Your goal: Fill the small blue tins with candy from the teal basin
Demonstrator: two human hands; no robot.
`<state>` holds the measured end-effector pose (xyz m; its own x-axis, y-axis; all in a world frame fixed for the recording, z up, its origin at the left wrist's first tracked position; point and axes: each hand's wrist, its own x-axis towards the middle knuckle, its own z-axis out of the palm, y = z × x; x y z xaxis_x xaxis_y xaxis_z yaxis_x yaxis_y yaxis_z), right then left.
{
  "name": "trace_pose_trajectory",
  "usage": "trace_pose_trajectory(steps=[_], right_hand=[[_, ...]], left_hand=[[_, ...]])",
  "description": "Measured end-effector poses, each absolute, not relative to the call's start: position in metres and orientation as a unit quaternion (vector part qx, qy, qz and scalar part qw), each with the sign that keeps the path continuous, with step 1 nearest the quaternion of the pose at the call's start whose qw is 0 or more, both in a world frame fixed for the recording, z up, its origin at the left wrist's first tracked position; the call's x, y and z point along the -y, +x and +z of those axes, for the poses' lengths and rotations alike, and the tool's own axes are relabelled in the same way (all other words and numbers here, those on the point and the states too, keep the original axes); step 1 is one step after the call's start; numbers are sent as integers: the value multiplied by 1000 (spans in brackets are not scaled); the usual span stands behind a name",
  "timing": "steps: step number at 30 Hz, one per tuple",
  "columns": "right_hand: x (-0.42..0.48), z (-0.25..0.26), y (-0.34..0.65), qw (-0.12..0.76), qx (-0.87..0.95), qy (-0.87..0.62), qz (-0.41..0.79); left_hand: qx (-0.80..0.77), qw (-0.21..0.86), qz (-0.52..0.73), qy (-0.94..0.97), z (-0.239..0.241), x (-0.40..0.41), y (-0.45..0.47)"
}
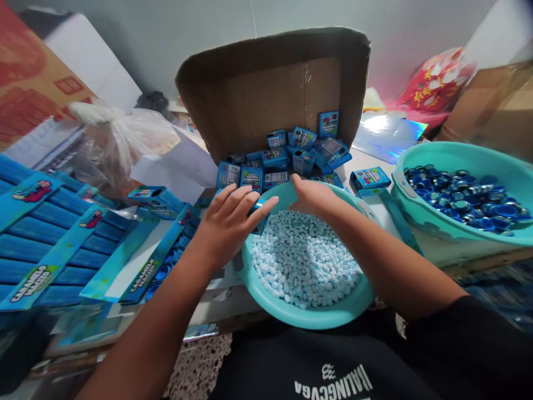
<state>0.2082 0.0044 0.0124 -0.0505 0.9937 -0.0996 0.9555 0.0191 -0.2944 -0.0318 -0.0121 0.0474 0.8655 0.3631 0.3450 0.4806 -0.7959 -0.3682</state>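
Note:
My left hand (231,222) is over the left rim of a turquoise basin (308,319), its fingers bent round a small blue candy box (257,205) that is mostly hidden by the hand. Pale blue and white candies (308,261) fill the bottom of this basin. Above the basin's far side is my right hand (312,194), bent downward at the wrist; its fingertips are largely hidden, so I cannot see whether they hold anything. Just beyond both hands, several blue candy boxes (275,157) are heaped in an open cardboard carton (275,105).
To the right, a second turquoise basin (441,228) holds many blue round caps (462,194). One blue box (370,178) lies between the basins. Display trays (141,272) and stacked blue packs (45,233) stand at left, near a clear plastic bag (120,139).

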Motion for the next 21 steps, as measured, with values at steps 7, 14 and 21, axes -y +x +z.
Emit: trace_pose_trajectory(steps=[7, 14, 21], right_hand=[[-6, 11, 213, 59, 716, -682, 138], [-6, 11, 214, 43, 719, -681, 133], [-4, 14, 212, 34, 722, -679, 130]], left_hand=[[192, 188, -71, -961, 57, 6, -38], [201, 186, -28, -961, 54, 3, -43], [180, 216, -6, -960, 55, 2, -43]])
